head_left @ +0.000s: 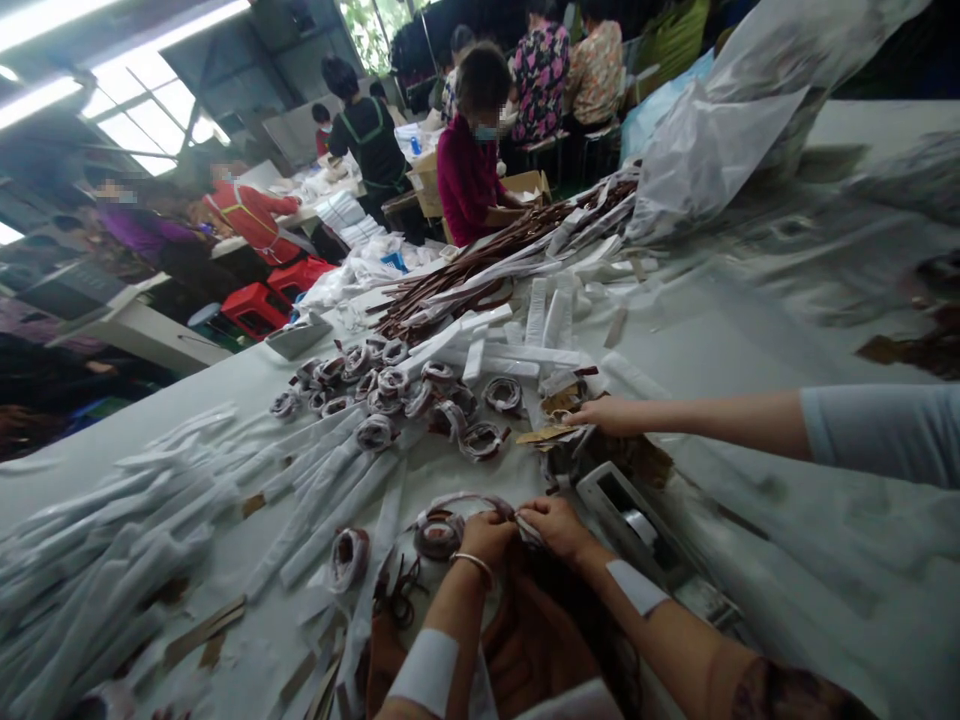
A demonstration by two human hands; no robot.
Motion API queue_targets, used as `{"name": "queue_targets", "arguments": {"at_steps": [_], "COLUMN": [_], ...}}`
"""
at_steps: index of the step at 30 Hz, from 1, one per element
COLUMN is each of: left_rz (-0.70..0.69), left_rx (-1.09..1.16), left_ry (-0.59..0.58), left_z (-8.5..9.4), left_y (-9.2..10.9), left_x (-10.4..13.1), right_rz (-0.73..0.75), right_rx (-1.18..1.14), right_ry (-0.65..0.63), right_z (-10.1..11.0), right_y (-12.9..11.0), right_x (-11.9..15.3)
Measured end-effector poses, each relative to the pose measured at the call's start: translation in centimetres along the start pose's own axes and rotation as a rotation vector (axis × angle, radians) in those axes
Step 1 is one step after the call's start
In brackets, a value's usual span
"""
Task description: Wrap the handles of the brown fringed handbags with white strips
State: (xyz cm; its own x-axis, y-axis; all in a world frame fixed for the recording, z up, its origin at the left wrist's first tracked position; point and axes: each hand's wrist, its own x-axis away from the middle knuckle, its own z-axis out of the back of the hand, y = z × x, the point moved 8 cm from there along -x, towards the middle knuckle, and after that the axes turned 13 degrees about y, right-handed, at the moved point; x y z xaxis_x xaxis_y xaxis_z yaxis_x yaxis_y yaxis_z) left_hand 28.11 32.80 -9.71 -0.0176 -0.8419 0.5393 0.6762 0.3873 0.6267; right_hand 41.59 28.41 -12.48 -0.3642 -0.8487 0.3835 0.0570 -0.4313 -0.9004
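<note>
Brown strip [486, 499]: pinched stretch hidden under fingers of left hand [489, 540] and right hand [556, 528] | grey machine [616, 500]: side partly hidden by right forearm | neighbour's sleeve [885, 435]: cut off, right edge | dark brown bundle [922, 325]: blurred, cut off, right edge | patterned sleeve [795, 692]: cut off, bottom edge.

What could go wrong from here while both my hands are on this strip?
The wrapped strip might slip loose if the grip of your left hand or right hand slackens. The co-worker's hand, just beyond your right hand, could bump it. The coil lying left of your left hand might be knocked aside.
</note>
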Motion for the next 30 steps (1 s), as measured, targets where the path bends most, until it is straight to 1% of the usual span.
{"name": "queue_targets", "arguments": {"at_steps": [5, 12, 16, 19, 22, 30], "left_rz": [0.008, -0.021, -0.025, -0.025, -0.035, -0.051], "left_rx": [0.067, 0.097, 0.118, 0.157, 0.197, 0.291], "left_ry": [-0.039, -0.088, -0.127, -0.175, -0.213, -0.244], "left_z": [0.2, 0.0, -0.1, 0.1, 0.2, -0.3], "left_y": [-0.6, -0.8, -0.9, -0.9, -0.7, -0.6], "left_x": [0.0, -0.1, -0.4, -0.6, -0.7, -0.8], "right_rz": [0.021, 0.122, 0.122, 0.11, 0.067, -0.073], "right_rx": [-0.058, 0.07, 0.082, 0.023, -0.047, -0.18], "right_ry": [0.013, 0.058, 0.035, -0.021, -0.06, -0.163], "right_z": [-0.4, -0.2, -0.2, -0.6, -0.7, -0.6], "right_y": [0.4, -0.1, -0.6, -0.7, -0.5, -0.2], "right_x": [-0.1, -0.7, -1.2, -1.3, -1.2, -1.0]}}
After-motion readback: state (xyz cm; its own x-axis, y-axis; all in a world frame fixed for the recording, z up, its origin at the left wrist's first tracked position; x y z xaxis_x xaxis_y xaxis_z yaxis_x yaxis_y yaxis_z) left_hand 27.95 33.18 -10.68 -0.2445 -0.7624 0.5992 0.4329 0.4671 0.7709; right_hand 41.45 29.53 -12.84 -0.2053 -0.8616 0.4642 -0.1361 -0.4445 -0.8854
